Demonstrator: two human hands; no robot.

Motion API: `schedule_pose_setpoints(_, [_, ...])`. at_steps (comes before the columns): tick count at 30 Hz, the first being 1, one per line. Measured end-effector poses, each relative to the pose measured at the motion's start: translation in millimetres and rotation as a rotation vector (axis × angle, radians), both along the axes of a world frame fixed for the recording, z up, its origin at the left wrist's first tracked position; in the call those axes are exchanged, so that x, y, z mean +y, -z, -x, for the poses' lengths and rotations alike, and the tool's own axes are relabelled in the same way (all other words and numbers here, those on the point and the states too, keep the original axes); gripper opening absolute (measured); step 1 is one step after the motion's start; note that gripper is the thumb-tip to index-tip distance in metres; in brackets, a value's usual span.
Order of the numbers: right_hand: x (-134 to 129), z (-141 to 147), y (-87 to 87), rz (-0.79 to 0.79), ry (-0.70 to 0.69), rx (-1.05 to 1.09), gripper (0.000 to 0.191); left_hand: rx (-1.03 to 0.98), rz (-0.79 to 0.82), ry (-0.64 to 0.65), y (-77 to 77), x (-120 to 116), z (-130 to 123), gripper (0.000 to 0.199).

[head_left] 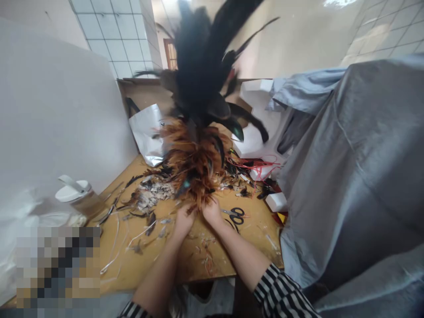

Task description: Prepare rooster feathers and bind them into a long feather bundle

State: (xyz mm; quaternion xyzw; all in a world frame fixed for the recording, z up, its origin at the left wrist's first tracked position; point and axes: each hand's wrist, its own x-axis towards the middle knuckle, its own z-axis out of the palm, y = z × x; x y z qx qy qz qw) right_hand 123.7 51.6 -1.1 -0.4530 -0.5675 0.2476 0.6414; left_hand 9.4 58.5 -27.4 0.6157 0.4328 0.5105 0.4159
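Both my hands close round the lower end of a large feather bundle (198, 150), which stands upright over the table. Its upper feathers are long, black and blurred; shorter reddish-brown ones ring the lower part. My left hand (184, 220) grips the base from the left, and my right hand (212, 213) grips it from the right. Feathers hide most of my fingertips and whatever lies between them. Just right of my right hand lies a pair of scissors (236, 215) with black handles.
Loose feathers and grey fluff (154, 194) litter the yellowish table (155, 260). A lidded container (79, 196) and a silver bag (149, 134) stand left. Red strings (265, 167) and white foam pieces (277, 202) lie right, beside a large grey cloth (357, 176).
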Motion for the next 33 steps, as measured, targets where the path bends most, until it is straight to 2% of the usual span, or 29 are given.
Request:
schedule_pose_setpoints(4, [2.3, 3.6, 3.0, 0.023, -0.053, 0.109, 0.013, 0.133, 0.011, 0.053, 5.3, 2.5, 1.6, 0.018])
schedule_pose_setpoints(7, [8.7, 5.0, 0.3, 0.102, -0.115, 0.239, 0.012, 0.12, 0.052, 0.061, 12.6, 6.1, 0.8, 0.019])
schedule_pose_setpoints(10, [18.6, -2.9, -10.5, 0.154, -0.134, 0.343, 0.01, 0.064, 0.1, 0.052, 18.3, 7.9, -0.4, 0.025])
schedule_pose_setpoints(13, [30.6, -27.8, -29.1, 0.175, -0.094, 0.37, 0.012, 0.052, 0.126, 0.026, 18.2, 6.3, -0.7, 0.027])
schedule_pose_setpoints(16, [43.7, -66.5, -46.2, 0.261, -0.098, 0.363, 0.019, 0.075, 0.142, 0.026, 14.1, 3.3, -0.7, 0.027])
schedule_pose_setpoints(19, [57.1, -107.0, -53.0, 0.35, 0.003, 0.283, 0.021, 0.093, 0.159, 0.03, 10.9, 2.0, -1.2, 0.025])
schedule_pose_setpoints(21, [65.5, -129.2, -51.2, 0.429, 0.131, 0.226, 0.023, 0.116, 0.159, 0.036, 11.0, 2.4, -1.6, 0.024])
schedule_pose_setpoints(24, [77.5, -151.1, -42.3, 0.482, 0.219, 0.212, 0.026, 0.162, 0.14, 0.031, 14.4, 4.2, -1.3, 0.023])
schedule_pose_setpoints(28, [94.1, -162.3, -28.0, 0.573, 0.326, 0.175, 0.024, 0.194, 0.126, 0.039, 20.8, 6.8, -0.1, 0.027])
schedule_pose_setpoints(33, [118.7, -168.1, -17.0, 0.669, 0.476, 0.037, 0.01, 0.204, 0.12, 0.04, 24.7, 8.8, 0.0, 0.028])
